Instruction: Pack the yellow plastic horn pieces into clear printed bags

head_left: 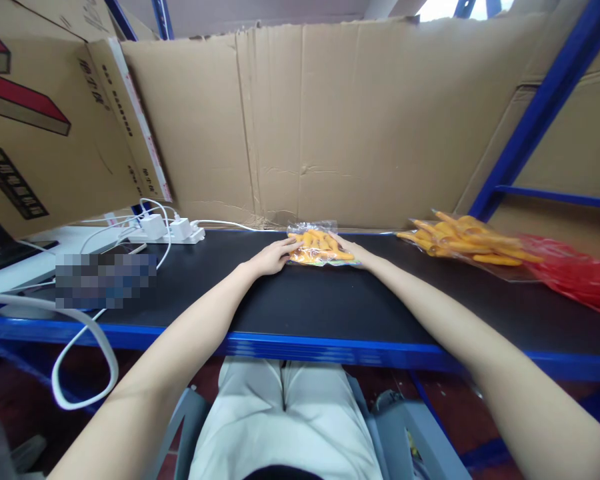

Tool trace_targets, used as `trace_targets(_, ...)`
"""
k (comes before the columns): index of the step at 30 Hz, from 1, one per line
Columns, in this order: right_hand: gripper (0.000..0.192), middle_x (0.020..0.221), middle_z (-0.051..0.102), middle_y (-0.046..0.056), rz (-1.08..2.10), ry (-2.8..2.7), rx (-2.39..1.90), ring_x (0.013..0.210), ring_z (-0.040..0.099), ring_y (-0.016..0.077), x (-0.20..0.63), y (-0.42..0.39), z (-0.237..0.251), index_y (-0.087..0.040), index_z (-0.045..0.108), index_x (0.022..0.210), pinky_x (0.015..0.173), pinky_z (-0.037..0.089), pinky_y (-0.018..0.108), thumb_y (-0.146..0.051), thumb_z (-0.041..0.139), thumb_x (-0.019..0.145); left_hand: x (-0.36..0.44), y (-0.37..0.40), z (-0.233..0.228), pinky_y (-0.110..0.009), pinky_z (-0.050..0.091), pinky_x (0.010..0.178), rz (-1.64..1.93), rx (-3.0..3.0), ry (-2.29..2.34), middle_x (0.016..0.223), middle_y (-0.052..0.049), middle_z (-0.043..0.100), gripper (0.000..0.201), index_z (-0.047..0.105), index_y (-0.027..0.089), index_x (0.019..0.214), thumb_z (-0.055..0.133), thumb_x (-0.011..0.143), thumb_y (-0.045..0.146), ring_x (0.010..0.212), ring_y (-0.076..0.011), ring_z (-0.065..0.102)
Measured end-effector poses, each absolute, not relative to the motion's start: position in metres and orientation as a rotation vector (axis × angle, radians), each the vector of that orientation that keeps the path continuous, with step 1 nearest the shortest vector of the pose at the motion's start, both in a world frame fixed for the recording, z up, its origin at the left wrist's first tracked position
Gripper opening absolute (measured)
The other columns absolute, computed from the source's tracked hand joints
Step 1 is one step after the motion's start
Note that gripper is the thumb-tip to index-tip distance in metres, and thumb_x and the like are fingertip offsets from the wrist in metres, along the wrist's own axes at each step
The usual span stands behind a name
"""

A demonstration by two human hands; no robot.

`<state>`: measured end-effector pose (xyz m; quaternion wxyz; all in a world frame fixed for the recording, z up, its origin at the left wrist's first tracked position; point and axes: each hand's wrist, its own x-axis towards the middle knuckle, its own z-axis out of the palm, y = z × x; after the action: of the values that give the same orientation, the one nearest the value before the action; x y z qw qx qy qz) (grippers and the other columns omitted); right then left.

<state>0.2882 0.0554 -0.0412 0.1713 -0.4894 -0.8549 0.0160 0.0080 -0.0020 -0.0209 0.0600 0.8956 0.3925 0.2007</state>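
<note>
Fingers of the left hand (pixel 273 257) and right hand (pixel 351 251) lie flat and spread on either end of a clear bag of orange pieces (pixel 319 246), pinning rather than gripping it. The bag rests at the table's (pixel 330 307) far middle, steadied against sliding; a loose orange heap (pixel 463 239) lies well right.

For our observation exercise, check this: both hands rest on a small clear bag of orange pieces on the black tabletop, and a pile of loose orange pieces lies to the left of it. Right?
Not quite. In the head view, the loose orange pieces lie to the right of the small clear bag, beside a red bag. The rest holds: left hand and right hand rest on it on the black tabletop.
</note>
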Motion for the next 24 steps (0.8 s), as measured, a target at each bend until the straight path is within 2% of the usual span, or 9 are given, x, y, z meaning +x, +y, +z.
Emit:
trace_targets(5, 0.058, 0.14, 0.041, 0.004, 0.072, -2.389, -1.642, 0.13, 0.035, 0.0259, 0.293, 0.061, -0.045, -0.033, 0.018, 0.145, 0.101, 0.028, 0.058, -0.044, 0.029, 0.089, 0.013, -0.018, -0.003, -0.035, 0.02, 0.112, 0.387, 2.524, 1.26, 0.149, 0.003, 0.023, 0.072, 0.031, 0.03, 0.14, 0.048, 0.072, 0.013, 0.137, -0.0207, 0.022)
trace_targets(8, 0.059, 0.141, 0.04, 0.003, 0.026, -2.39, -1.711, 0.132, 0.033, 0.0255, 0.294, 0.059, -0.046, -0.034, 0.022, 0.144, 0.102, 0.027, 0.057, -0.046, 0.034, 0.087, 0.017, -0.023, -0.001, -0.036, 0.022, 0.111, 0.321, 2.546, 1.257, 0.151, 0.001, 0.018, 0.072, 0.027, 0.033, 0.141, 0.056, 0.075, 0.026, 0.137, -0.0239, 0.021)
trace_targets(10, 0.059, 0.143, 0.036, 0.003, -0.003, -2.387, -1.786, 0.131, 0.033, 0.0274, 0.292, 0.06, -0.044, -0.035, 0.028, 0.141, 0.102, 0.026, 0.059, -0.047, 0.038, 0.085, 0.019, -0.022, -0.005, -0.035, 0.025, 0.109, 0.344, 2.609, 1.281, 0.151, 0.001, 0.018, 0.062, 0.03, 0.034, 0.14, 0.052, 0.081, 0.032, 0.135, -0.0248, 0.026)
trace_targets(14, 0.053, 0.145, 0.033, 0.007, 0.109, -2.328, -2.036, 0.132, 0.031, 0.0306, 0.285, 0.064, -0.034, -0.033, 0.04, 0.136, 0.1, 0.027, 0.062, -0.045, 0.04, 0.085, 0.023, -0.012, -0.016, -0.036, 0.033, 0.104, 0.392, 2.662, 1.477, 0.149, 0.001, 0.025, 0.047, 0.036, 0.036, 0.137, 0.038, 0.09, 0.036, 0.129, -0.0254, 0.038)
trace_targets(19, 0.06, 0.15, 0.019, 0.006, 0.199, -2.3, -2.048, 0.136, 0.018, 0.0313, 0.277, 0.052, -0.03, -0.032, 0.03, 0.141, 0.101, 0.015, 0.066, -0.049, 0.041, 0.085, 0.024, 0.011, -0.013, -0.032, 0.033, 0.103, 0.343, 2.652, 1.506, 0.143, 0.002, 0.039, 0.042, 0.045, 0.036, 0.132, 0.04, 0.09, 0.035, 0.128, -0.0222, 0.041)
trace_targets(21, 0.059, 0.15, 0.021, 0.007, 0.175, -2.292, -1.931, 0.136, 0.018, 0.0319, 0.276, 0.045, -0.032, -0.032, 0.028, 0.142, 0.1, 0.012, 0.068, -0.049, 0.037, 0.087, 0.027, 0.019, -0.008, -0.03, 0.034, 0.102, 0.304, 2.632, 1.491, 0.136, 0.001, 0.048, 0.041, 0.05, 0.034, 0.128, 0.043, 0.088, 0.032, 0.124, -0.0215, 0.045)
trace_targets(24, 0.059, 0.143, 0.036, 0.009, 0.182, -2.315, -1.69, 0.131, 0.031, 0.0341, 0.278, 0.039, -0.032, -0.03, 0.027, 0.142, 0.097, 0.019, 0.069, -0.049, 0.037, 0.087, 0.03, 0.022, -0.004, -0.032, 0.037, 0.099, 0.338, 2.61, 1.525, 0.125, -0.003, 0.058, 0.038, 0.057, 0.029, 0.122, 0.045, 0.087, 0.029, 0.115, -0.0243, 0.053)
